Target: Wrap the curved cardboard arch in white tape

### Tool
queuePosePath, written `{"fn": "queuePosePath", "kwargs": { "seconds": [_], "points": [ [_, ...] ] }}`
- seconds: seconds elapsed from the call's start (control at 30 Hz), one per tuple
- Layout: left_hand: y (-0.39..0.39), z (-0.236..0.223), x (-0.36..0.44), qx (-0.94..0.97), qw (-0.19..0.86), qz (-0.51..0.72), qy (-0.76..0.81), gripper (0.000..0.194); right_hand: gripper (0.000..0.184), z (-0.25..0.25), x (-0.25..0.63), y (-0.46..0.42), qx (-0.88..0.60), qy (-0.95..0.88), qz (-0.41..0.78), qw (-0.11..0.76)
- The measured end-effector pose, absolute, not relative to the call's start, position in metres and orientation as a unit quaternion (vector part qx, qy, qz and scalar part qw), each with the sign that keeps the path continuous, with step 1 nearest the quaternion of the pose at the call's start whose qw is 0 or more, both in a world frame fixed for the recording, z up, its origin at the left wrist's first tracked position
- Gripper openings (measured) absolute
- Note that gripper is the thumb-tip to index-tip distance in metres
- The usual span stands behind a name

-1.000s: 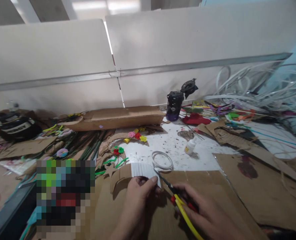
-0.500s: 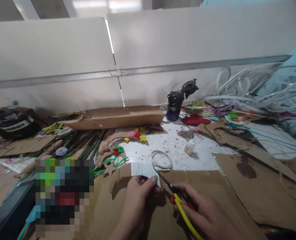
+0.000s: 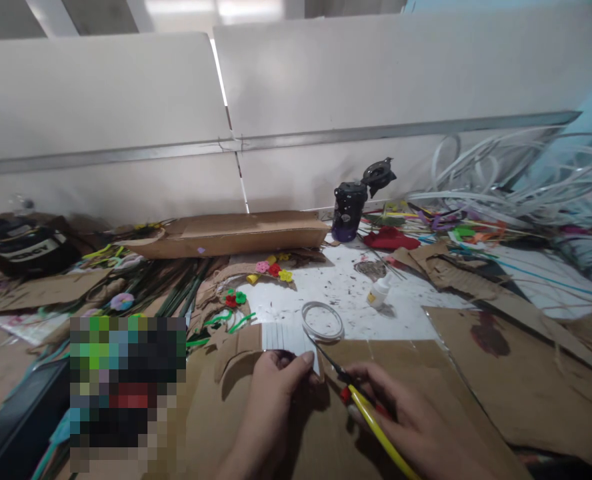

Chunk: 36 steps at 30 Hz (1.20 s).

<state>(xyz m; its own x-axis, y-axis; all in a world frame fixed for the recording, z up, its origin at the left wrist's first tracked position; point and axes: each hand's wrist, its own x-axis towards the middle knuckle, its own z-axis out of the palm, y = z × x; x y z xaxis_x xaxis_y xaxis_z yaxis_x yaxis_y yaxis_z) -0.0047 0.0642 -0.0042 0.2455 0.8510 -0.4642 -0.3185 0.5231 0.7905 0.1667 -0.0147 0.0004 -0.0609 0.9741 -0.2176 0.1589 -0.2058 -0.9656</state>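
My left hand [image 3: 276,407] pinches a white paper sheet [image 3: 286,339] with ruled or cut lines, and a curved cardboard cutout [image 3: 239,353] lies to its left. My right hand [image 3: 401,420] grips yellow-handled scissors [image 3: 371,400]. Their thin dark blades [image 3: 330,361] point up and left, close to the paper's lower right corner. I cannot tell whether the blades touch the paper. A brown cardboard sheet [image 3: 396,360] lies under both hands.
A ring of thin clear material [image 3: 322,321] and a small white glue bottle [image 3: 379,293] stand on a speckled white surface [image 3: 341,280]. Colored flowers, cardboard scraps, a long cardboard box, a dark bottle and white tubing crowd the back. A pixelated patch covers the lower left.
The scissors have swung slightly, with their yellow handle reaching further toward the lower right. The view has shifted a little, while the paper stays in my left hand.
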Motion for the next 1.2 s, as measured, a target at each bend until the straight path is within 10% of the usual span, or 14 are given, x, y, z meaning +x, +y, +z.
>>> {"fn": "queuePosePath", "kwargs": {
  "seconds": [0.57,1.2],
  "points": [
    [0.066,-0.015,-0.01,0.357,0.705,0.365,0.491,0.031,0.024,0.018,0.162,-0.016,-0.61,-0.589,0.41,0.336],
    [0.062,-0.003,-0.007,0.317,0.723,0.382,0.48,0.023,0.034,-0.003,0.165,-0.014,-0.569,-0.501,0.532,0.377]
  ]
}}
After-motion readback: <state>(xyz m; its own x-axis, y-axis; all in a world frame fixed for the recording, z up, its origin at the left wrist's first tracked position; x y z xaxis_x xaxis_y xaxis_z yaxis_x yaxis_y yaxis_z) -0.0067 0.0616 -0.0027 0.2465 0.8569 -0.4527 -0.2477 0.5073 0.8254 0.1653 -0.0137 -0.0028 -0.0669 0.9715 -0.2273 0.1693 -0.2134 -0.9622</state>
